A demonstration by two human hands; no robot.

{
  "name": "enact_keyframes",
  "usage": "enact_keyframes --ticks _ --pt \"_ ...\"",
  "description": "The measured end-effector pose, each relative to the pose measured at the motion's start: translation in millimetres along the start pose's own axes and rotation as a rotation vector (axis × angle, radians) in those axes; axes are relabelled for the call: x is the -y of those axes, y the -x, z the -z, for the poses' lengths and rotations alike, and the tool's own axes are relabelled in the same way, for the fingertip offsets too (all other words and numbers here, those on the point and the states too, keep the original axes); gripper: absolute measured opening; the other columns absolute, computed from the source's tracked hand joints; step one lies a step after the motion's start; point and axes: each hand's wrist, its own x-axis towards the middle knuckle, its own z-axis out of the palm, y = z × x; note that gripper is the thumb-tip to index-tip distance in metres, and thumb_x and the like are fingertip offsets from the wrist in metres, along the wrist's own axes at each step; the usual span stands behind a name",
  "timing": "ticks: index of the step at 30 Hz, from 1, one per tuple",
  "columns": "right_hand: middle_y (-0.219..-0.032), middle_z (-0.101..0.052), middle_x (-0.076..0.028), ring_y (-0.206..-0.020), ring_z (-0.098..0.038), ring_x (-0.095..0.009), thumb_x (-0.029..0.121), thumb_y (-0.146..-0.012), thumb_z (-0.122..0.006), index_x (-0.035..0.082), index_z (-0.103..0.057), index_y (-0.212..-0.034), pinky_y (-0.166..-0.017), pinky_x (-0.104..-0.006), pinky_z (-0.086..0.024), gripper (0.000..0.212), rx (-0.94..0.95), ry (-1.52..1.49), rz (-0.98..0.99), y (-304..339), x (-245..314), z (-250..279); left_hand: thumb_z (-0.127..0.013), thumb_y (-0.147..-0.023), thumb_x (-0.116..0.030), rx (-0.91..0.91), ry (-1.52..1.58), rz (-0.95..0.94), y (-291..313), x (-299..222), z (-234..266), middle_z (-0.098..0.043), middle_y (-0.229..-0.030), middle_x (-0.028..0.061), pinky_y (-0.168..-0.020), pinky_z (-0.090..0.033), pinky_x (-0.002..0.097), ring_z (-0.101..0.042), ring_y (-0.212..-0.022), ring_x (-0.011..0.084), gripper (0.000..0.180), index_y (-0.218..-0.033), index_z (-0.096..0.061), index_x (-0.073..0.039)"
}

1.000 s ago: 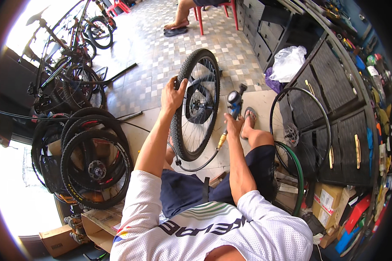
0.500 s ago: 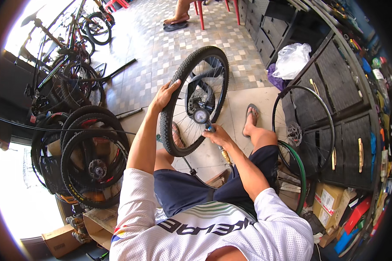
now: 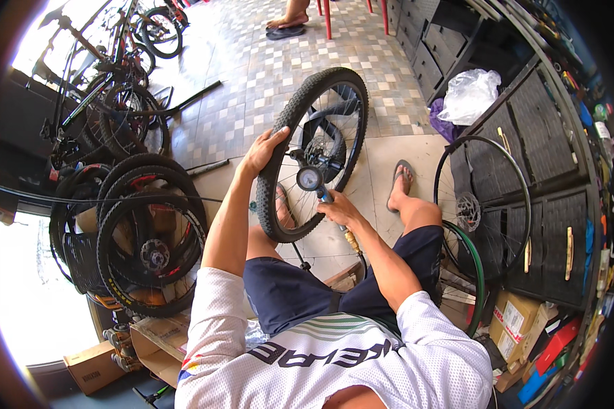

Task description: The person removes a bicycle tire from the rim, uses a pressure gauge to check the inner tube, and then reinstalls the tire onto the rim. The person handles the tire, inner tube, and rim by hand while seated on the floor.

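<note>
A bicycle wheel (image 3: 280,161) with a knobby black tyre stands tilted on the floor between my feet. My left hand (image 3: 266,151) holds the tyre's left side, fingers laid over the tread and thumb side hidden. My right hand (image 3: 339,210) is closed around the handle of a tyre inflator (image 3: 325,195) below the hub. Its round dial gauge (image 3: 309,178) sits in front of the spokes. A brass-coloured fitting (image 3: 351,240) joins the inflator to a dark hose. I cannot make out whether the inflator connects to the valve. Some black curved parts show behind the spokes.
Several tyred wheels (image 3: 155,255) lean together at the left, with parked bicycles (image 3: 119,102) behind. A bare rim (image 3: 525,198) leans on the dark drawers (image 3: 546,238) at the right, near a green hose (image 3: 479,286). Another person's foot (image 3: 286,22) shows at the far side.
The whole view has shifted slightly, moving the scene rightward. Against the wheel, the inflator's gauge has moved left toward the tyre. Both hands keep their holds.
</note>
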Motion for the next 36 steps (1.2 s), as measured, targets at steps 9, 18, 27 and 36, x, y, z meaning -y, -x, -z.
enact_keyframes --ticks 9,18,27,36 --pt "-0.064 -0.053 0.001 -0.051 -0.048 -0.010 0.021 -0.082 -0.071 0.005 -0.058 -0.094 -0.047 -0.0286 -0.036 0.024 0.104 -0.250 0.038 8 3 -6 -0.057 -0.097 -0.057 0.015 -0.020 -0.004 6 -9 -5 -0.071 -0.092 0.0088 -0.071 -0.046 0.0276 -0.060 -0.078 0.0134 0.059 -0.110 -0.072 -0.001" --pt "-0.064 -0.052 0.001 -0.049 -0.047 -0.009 0.015 -0.081 -0.071 0.004 -0.057 -0.102 -0.046 -0.0276 -0.036 0.027 0.096 -0.305 0.063 8 -7 -15 -0.060 -0.095 -0.059 0.100 0.080 0.040 2 -10 -9 -0.070 -0.102 0.0097 -0.069 -0.055 0.0305 -0.063 -0.082 0.0154 0.062 -0.114 -0.066 0.000" --pt "-0.060 -0.048 0.003 -0.046 -0.043 -0.007 0.010 -0.081 -0.069 0.004 -0.053 -0.108 -0.043 -0.0267 -0.034 0.033 0.106 -0.360 0.110 18 -11 -22 -0.059 -0.097 -0.055 0.167 0.178 0.121 7 -20 -16 -0.070 -0.113 0.0129 -0.079 -0.059 0.0357 -0.067 -0.094 0.0195 0.058 -0.125 -0.063 -0.005" --pt "-0.059 -0.047 0.003 -0.045 -0.043 -0.008 0.016 -0.082 -0.069 0.003 -0.053 -0.100 -0.042 -0.0284 -0.034 0.027 0.069 -0.302 0.109 18 -12 -23 -0.062 -0.092 -0.057 0.273 0.249 0.045 12 -24 -18 -0.068 -0.115 0.0156 -0.077 -0.060 0.0369 -0.067 -0.106 0.0222 0.061 -0.134 -0.064 -0.014"
